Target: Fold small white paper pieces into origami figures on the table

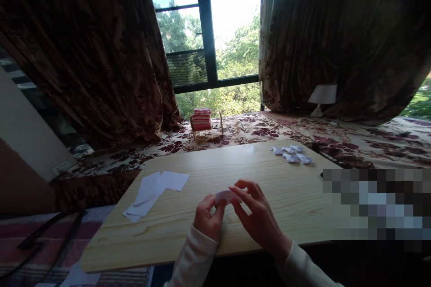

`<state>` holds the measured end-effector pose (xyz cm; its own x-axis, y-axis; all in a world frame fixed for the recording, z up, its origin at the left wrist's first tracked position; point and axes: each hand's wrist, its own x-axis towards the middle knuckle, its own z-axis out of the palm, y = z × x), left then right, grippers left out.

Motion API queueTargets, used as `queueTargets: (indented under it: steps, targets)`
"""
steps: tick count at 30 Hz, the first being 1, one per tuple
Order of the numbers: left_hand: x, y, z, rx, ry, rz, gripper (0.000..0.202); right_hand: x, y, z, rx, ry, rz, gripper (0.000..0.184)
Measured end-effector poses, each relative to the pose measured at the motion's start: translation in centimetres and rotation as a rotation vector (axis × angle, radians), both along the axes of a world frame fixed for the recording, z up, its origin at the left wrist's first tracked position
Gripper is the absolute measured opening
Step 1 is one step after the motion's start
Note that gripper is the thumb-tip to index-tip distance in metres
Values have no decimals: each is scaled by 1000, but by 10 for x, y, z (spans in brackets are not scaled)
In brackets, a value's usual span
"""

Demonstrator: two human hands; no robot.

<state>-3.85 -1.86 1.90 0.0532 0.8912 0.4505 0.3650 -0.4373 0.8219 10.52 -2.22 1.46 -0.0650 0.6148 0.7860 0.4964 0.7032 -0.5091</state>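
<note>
A small folded piece of white paper [223, 196] is held between my two hands, just above the near middle of the wooden table. My left hand [209, 217] pinches its left end between thumb and fingers. At the right end, my right hand [257, 210] has its thumb below and its fingertips along the top edge. Flat sheets of white paper [148, 197] lie overlapping on the table's left side. Several small folded paper pieces [291, 154] sit grouped near the far right corner.
The light wooden table [188, 228] stands before a window seat with a floral cover [242, 132]. A small rack with red-striped cloths [201, 119] and a white lamp [322, 96] rest there. More paper [81, 276] lies on the striped bedding at lower left.
</note>
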Motion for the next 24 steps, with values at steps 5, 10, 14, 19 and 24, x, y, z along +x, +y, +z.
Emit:
queueTargets:
  steps: [5,10,14,19,24]
  targets:
    - [-1,-1,2,10,7,8,24,-1,-1,2,34,-71,-28,34]
    - [0,-2,2,24,29,12,24,-1,-2,2,39,-103,-45,32]
    - [0,-1,2,33,66,15,24,0,-2,2,32,-123,-45,32]
    - [-1,-1,0,57,128,24,26,0,-4,5,26,-138,-52,27]
    - [1,0,-3,104,244,52,26,-1,-6,7,46,-174,-44,29]
